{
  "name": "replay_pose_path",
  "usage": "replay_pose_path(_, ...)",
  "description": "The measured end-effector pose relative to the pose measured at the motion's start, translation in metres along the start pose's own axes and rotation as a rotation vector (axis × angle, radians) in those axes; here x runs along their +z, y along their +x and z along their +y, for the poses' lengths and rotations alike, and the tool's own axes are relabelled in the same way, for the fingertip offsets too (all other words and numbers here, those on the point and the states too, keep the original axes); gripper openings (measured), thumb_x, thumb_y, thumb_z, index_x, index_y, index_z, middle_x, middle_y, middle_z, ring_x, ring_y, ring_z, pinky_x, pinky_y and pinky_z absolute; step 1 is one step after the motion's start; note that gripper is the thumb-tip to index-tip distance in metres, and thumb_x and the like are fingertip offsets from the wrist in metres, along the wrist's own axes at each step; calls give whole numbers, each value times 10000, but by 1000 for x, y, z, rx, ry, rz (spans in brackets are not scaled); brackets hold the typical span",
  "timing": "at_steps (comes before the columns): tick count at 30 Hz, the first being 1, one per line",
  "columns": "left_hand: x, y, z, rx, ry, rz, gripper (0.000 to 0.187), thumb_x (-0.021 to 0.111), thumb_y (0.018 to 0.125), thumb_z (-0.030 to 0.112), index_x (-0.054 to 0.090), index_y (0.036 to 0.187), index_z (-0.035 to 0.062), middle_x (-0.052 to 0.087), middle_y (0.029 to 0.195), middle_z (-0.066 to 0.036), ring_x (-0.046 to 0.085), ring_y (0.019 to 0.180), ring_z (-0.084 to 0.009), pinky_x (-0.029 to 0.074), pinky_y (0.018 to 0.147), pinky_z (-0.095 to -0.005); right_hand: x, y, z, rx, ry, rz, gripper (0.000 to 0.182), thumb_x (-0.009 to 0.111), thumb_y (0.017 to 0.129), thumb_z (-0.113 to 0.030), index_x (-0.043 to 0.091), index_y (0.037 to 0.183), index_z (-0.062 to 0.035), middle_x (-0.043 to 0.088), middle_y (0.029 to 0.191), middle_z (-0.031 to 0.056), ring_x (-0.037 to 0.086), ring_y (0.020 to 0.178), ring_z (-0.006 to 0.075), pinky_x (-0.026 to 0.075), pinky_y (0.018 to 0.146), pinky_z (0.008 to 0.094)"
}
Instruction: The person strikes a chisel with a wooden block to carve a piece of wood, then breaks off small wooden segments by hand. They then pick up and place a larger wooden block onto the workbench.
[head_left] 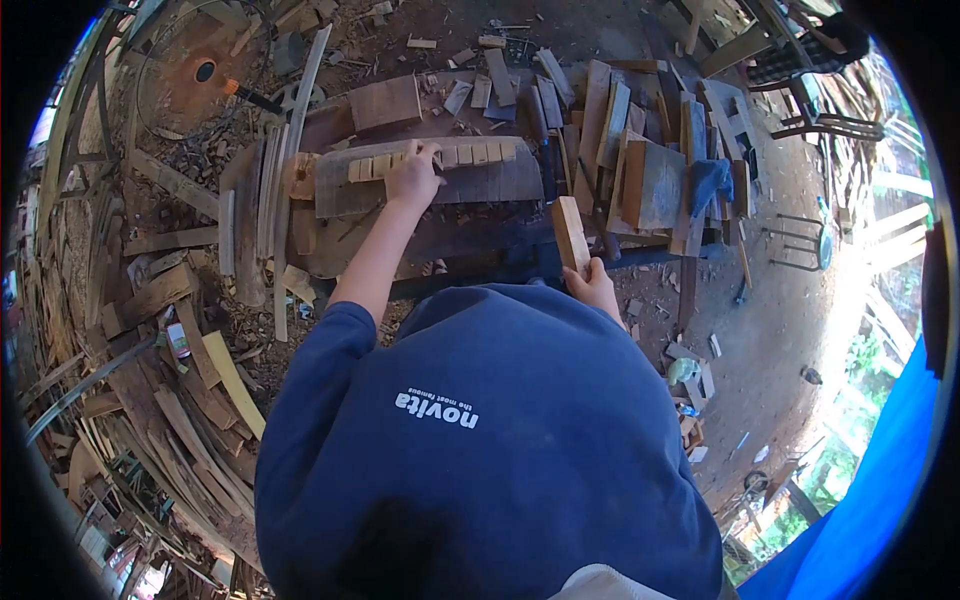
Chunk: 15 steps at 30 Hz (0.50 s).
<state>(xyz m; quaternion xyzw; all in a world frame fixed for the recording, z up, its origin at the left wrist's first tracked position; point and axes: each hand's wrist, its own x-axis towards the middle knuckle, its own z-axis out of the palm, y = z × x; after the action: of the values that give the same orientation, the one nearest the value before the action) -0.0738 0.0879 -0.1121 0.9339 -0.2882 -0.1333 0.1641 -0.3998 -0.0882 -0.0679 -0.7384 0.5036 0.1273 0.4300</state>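
My left hand (415, 180) reaches over a row of small light wooden blocks (480, 153), its fingers bent around one block near the middle of the row. The blocks stand side by side on a broad, worn board (345, 203), which lies across the bench in front of me. In my right hand (596, 288), close to my body, is a longer rectangular wooden block (569, 232), gripped by its near end and pointing away from me.
Stacked planks and offcuts (655, 185) fill the bench's right side, with a blue cloth (711, 185) on them. Long strips (270, 200) lean at the left. A wire-guarded fan (205, 72) stands far left, and a stool (822, 245) at right.
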Motion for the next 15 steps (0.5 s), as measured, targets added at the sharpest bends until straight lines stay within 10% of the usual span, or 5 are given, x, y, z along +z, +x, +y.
replay_pose_path(15, -30, 17, 3, 51, 36, -233, 274, 757, 770, 213, 697, 1030, 149, 704, 1022, -120, 670, 964, -324, 528, 835, -460, 4, 3, -9, -35, -8, -19, 453, 681, 872, -381, 486, 1010, 3, 653, 985, 283, 631, 975, 453, 483, 823, 460)
